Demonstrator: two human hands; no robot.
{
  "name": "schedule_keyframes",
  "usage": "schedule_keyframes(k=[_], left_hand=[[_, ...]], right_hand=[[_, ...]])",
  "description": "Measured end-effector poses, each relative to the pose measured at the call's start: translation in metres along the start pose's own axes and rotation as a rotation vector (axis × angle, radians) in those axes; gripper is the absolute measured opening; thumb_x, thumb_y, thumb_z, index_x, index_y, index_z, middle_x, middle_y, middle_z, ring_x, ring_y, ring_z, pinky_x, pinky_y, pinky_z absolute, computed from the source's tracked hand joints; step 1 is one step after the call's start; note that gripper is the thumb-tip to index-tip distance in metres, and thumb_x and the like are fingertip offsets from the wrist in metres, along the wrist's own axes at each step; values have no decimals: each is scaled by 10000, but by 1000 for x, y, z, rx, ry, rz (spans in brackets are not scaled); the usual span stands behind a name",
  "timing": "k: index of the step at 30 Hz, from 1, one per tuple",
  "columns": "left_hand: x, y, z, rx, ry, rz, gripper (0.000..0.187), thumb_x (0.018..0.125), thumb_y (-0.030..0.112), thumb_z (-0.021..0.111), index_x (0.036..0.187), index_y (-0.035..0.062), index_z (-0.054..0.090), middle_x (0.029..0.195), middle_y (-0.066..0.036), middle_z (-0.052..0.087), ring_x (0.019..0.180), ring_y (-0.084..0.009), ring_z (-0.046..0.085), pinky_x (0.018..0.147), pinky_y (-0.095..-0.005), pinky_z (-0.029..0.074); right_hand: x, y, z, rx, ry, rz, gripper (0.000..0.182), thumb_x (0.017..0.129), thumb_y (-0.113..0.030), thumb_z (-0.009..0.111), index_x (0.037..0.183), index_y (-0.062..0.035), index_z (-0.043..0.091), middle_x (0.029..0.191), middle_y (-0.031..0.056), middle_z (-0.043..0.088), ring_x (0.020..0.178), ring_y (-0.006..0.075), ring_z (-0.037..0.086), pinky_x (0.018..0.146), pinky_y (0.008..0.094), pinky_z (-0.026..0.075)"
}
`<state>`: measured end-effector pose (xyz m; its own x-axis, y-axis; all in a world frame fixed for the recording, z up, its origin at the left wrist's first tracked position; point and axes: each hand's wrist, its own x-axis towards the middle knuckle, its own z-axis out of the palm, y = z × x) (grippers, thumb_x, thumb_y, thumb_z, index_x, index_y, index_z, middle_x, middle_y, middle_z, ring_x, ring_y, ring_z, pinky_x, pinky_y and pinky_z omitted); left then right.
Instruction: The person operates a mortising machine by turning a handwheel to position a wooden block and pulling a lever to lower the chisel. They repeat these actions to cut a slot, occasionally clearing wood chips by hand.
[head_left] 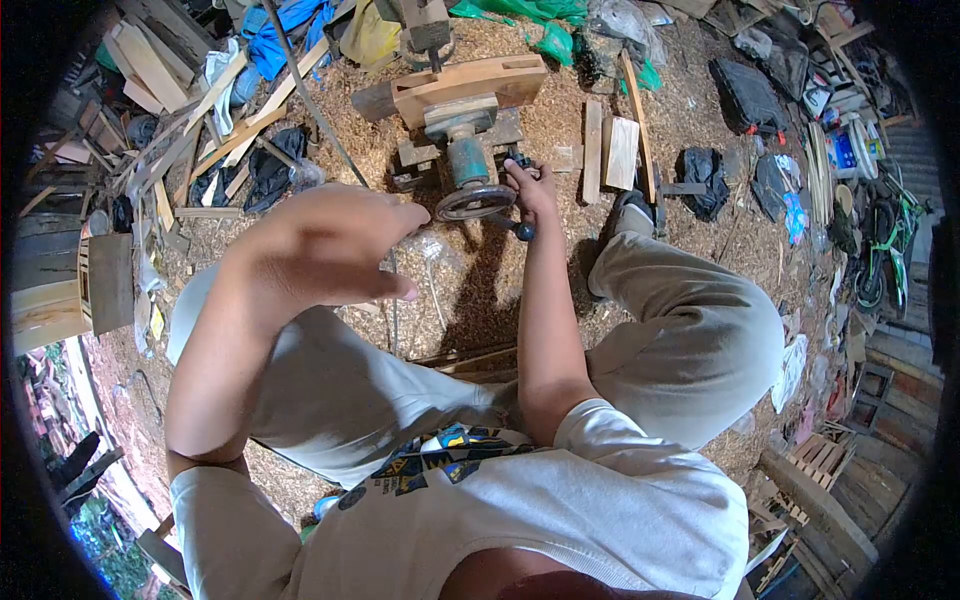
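In front of me stands a machine vise with a greenish body (468,160) and a round metal handwheel (477,203). A wooden block (470,88) with a slot cut in it sits against the vise jaw, below a machine head (426,25). My right hand (535,190) is closed round a black knob (517,160) to the right of the vise. A crank handle with a dark ball end (524,231) lies just below that hand. My left hand (335,245) hangs left of the handwheel, thumb and fingers apart, holding nothing.
Wood shavings (480,300) cover the ground. Pale wood pieces (621,153) lie right of the machine, near my foot (633,205). Offcuts and planks (225,140) pile up at left. A black case (747,95) and a green motorbike (885,245) are at right.
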<state>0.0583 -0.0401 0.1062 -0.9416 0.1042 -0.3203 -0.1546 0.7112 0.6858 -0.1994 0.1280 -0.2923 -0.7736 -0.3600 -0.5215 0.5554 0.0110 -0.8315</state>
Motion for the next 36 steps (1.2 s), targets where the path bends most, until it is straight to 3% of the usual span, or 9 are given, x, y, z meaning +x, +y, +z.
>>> schedule_keyframes(k=[6, 11, 13, 16, 18, 21, 31, 33, 36], left_hand=[[-3, 4, -2, -13, 36, 41, 700, 913, 461, 812, 1410, -2, 647, 1312, -237, 709, 1244, -389, 674, 1090, -459, 510], [0, -5, 5, 5, 41, 47, 707, 900, 457, 823, 1414, 5, 646, 1303, -232, 711, 1242, -386, 674, 1089, -458, 511], [1, -7, 7, 14, 44, 52, 711, 894, 456, 829, 1416, 9, 645, 1299, -230, 712, 1241, -385, 674, 1088, -457, 511], [1, -8, 7, 29, 50, 58, 718, 884, 453, 838, 1419, 14, 645, 1293, -226, 713, 1239, -383, 673, 1087, -456, 511], [2, -8, 7, 39, 55, 64, 722, 878, 451, 843, 1421, 18, 644, 1288, -224, 714, 1238, -382, 673, 1087, -456, 511], [7, -4, 1, 117, 8, 85, 705, 883, 448, 845, 1416, 29, 651, 1286, -217, 716, 1230, -374, 678, 1081, -448, 516], [8, -3, 2, 136, 51, 142, 674, 905, 455, 835, 1398, 29, 663, 1265, -211, 719, 1202, -364, 688, 1047, -438, 528], [8, -10, 5, 148, 71, 151, 687, 906, 475, 831, 1390, 17, 664, 1253, -213, 720, 1191, -370, 690, 1038, -438, 530], [10, -14, 4, 142, 37, 148, 697, 912, 493, 822, 1387, 9, 663, 1260, -219, 718, 1189, -379, 689, 1035, -440, 531]], right_hand=[[12, 9, 0, -370, 101, -269, 602, 808, -165, 977, 1199, -50, 533, 958, 55, 681, 788, 160, 693, 635, 286, 571], [-18, -13, -3, 424, -133, 220, 726, 918, -670, 759, 1231, -37, 592, 1015, 134, 711, 877, 296, 755, 712, 409, 601], [-15, -12, -3, 312, -156, 214, 834, 949, -793, 596, 1226, -6, 605, 1041, 155, 725, 833, 301, 750, 686, 394, 604], [-5, -2, -7, 315, -276, 238, 757, 924, -652, 763, 1214, 25, 592, 991, 115, 710, 823, 231, 731, 675, 338, 585], [10, 6, 0, -5, -1, -97, 469, 927, -391, 870, 1077, -25, 616, 846, 50, 695, 724, 172, 693, 620, 309, 560], [17, 7, 0, -120, 92, -184, 506, 833, -208, 964, 1091, 2, 582, 830, 17, 668, 690, 125, 651, 588, 261, 533], [17, 13, 2, -264, 163, -374, 602, 792, -181, 994, 1141, 12, 544, 841, 22, 660, 695, 125, 665, 598, 266, 538], [9, 7, -1, -144, 46, -205, 696, 839, -515, 918, 1146, 18, 593, 947, 106, 688, 812, 189, 699, 723, 354, 581], [4, -2, -8, 284, -101, 133, 754, 946, -670, 728, 1183, 37, 621, 956, 128, 719, 826, 241, 750, 686, 394, 596]])
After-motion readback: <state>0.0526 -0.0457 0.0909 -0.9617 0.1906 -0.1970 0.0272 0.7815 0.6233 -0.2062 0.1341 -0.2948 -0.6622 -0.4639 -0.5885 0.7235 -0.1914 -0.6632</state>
